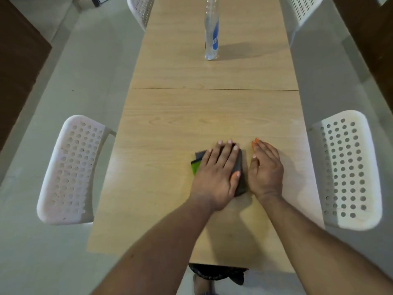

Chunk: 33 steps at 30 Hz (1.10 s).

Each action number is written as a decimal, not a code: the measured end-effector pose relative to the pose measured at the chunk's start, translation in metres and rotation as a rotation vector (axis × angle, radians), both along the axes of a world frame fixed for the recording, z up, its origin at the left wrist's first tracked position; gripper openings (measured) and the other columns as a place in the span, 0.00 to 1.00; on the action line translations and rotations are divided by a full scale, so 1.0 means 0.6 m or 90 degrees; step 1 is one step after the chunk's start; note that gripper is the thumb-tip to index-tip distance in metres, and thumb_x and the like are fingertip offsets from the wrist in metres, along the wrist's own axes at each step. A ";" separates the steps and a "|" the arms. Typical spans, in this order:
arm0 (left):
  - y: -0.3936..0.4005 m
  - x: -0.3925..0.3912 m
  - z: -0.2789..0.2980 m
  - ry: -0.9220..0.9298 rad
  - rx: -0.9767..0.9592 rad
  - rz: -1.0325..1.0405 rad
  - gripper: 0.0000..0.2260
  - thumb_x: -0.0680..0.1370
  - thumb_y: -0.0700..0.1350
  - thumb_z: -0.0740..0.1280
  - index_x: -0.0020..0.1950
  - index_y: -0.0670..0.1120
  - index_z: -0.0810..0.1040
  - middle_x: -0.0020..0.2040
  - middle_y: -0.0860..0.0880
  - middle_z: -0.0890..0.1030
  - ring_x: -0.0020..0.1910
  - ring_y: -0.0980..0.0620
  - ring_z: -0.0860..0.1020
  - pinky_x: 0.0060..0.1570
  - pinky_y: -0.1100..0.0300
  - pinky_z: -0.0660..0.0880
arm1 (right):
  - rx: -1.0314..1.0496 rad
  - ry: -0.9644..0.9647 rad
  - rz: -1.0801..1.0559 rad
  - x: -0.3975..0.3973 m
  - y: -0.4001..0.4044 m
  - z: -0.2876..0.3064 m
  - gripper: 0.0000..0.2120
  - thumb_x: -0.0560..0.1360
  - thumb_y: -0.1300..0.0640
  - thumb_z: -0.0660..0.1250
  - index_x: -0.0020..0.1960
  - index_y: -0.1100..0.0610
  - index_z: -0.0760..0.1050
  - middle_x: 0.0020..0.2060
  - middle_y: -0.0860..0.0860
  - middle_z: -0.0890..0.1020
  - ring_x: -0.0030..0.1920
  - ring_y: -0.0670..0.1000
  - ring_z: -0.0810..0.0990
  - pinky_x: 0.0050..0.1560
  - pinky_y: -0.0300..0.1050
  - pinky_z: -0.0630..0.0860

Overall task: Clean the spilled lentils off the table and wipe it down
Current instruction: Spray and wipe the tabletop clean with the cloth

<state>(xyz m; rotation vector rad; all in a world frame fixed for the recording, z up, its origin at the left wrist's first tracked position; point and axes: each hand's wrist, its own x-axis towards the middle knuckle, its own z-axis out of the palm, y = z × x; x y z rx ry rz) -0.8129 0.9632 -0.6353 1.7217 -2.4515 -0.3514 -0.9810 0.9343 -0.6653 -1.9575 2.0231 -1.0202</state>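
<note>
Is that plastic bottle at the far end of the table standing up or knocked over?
Standing up. The bottle rests on its base on the table, its neck pointing away, its shadow falling to one side.

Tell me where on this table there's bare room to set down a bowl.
Bare wood runs from the hands to the seam, and beyond it up to the bottle. The table is also bare left of the cloth. It is crowded where the left hand presses the cloth beside the right hand.
</note>
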 end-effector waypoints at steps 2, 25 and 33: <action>0.057 0.047 -0.006 -0.001 0.005 0.016 0.29 0.87 0.58 0.50 0.87 0.50 0.49 0.87 0.50 0.49 0.86 0.49 0.44 0.83 0.47 0.50 | 0.027 -0.020 0.023 -0.005 0.005 0.005 0.20 0.79 0.64 0.60 0.67 0.64 0.81 0.67 0.58 0.82 0.70 0.59 0.77 0.73 0.54 0.73; 0.340 0.123 -0.020 -0.023 0.004 0.360 0.31 0.86 0.60 0.44 0.87 0.49 0.51 0.87 0.48 0.49 0.86 0.46 0.48 0.82 0.43 0.53 | 0.144 0.233 0.192 -0.137 0.234 0.005 0.27 0.85 0.49 0.50 0.80 0.57 0.68 0.80 0.53 0.67 0.82 0.54 0.60 0.81 0.55 0.58; 0.275 0.004 -0.027 -0.031 0.030 0.446 0.33 0.85 0.60 0.43 0.87 0.46 0.48 0.87 0.44 0.46 0.85 0.41 0.46 0.82 0.41 0.50 | 0.140 0.220 0.186 -0.136 0.234 -0.017 0.28 0.84 0.49 0.49 0.80 0.58 0.68 0.81 0.54 0.67 0.83 0.54 0.59 0.82 0.56 0.55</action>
